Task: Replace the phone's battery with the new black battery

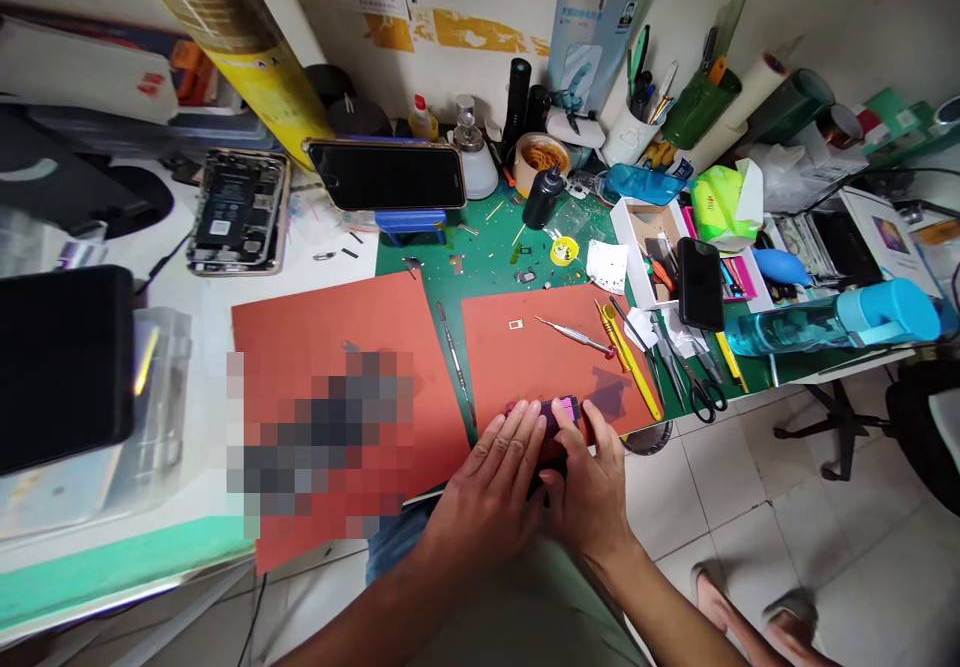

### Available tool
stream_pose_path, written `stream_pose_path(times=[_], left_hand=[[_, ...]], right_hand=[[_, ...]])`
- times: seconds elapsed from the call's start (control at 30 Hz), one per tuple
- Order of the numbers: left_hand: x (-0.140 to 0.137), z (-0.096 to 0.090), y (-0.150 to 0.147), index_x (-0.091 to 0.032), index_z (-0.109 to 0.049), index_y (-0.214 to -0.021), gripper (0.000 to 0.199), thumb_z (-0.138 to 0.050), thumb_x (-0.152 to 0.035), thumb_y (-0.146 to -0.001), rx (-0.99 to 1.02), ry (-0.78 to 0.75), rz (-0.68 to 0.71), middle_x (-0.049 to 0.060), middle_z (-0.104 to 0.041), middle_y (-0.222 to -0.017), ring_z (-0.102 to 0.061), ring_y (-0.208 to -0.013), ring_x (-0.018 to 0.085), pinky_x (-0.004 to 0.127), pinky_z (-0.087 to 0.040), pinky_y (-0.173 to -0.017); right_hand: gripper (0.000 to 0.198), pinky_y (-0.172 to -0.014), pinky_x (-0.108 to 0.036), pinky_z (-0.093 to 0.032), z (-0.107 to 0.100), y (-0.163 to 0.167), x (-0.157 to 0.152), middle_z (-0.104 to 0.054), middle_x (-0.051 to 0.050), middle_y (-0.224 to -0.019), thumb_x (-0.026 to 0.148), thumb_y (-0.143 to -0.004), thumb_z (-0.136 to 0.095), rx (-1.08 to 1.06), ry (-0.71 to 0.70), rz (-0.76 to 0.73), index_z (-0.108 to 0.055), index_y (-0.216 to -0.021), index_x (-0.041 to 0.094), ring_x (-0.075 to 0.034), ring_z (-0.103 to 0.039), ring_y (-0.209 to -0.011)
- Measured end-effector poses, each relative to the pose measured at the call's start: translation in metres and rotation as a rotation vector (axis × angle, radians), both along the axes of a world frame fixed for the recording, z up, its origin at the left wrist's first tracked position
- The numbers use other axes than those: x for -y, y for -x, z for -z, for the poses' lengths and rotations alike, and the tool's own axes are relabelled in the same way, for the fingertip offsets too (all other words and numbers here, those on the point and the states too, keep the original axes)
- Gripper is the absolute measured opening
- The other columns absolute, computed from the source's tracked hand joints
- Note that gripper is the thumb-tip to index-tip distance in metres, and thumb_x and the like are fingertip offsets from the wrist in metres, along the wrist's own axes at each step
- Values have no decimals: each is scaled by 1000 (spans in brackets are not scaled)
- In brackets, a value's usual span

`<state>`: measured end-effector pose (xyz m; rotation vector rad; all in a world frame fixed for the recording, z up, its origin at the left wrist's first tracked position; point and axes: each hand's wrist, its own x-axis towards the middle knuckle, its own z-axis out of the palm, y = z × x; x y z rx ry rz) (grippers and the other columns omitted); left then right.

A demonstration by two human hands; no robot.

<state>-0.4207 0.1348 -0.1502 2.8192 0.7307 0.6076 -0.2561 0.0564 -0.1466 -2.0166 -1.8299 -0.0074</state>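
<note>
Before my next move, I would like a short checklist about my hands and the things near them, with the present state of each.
1. Left hand on the dark piece with pink strip: ok, its fingers lie across it.
2. Right hand at the piece: ok, fingers at its right end.
3. Underside of the piece: cannot tell, it is hidden.
4. Small white frame put away: not ok, it lies loose on the red mat.
5. Scissors clear of both hands: ok, they lie farther right.
</note>
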Motion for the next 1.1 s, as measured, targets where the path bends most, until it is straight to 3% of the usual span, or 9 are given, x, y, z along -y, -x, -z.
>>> stream_pose_path(times=[0.27,0.6,0.93,1.1], left_hand=[[-1,-3,-2,2,-49,-158,62,-55,-26,-103,7,-14,-18,21,-55,-163,-50,-155,35,49,-25,-137],[0,-1,-2,2,-47,-159,65,-56,-27,-102,6,-7,-17,23,-53,-164,-49,-155,36,50,-26,-136],[-3,-4,0,1,-46,-161,64,-54,-24,-103,3,-24,-10,21,-55,-164,-50,-155,35,49,-26,-137],[1,-3,8,2,-44,-161,65,-56,-22,-102,-6,-46,-6,22,-54,-164,-48,-156,36,50,-24,-137]], right_hand=[[43,-112,-55,-43,4,-6,1,-64,-13,-155,38,-114,-36,-20,5,1,-49,-152,21,-39,-43,-155],[56,-118,-57,-39,2,-10,4,-57,-21,-162,46,-116,-30,33,32,-4,-39,-160,13,-38,-36,-161],[56,-118,-55,-41,5,-8,1,-62,-16,-158,45,-114,-36,41,57,21,-41,-162,17,-38,-43,-157],[60,-122,-56,-37,11,-9,3,-64,-16,-157,51,-116,-26,58,38,0,-44,-158,12,-37,-36,-162]])
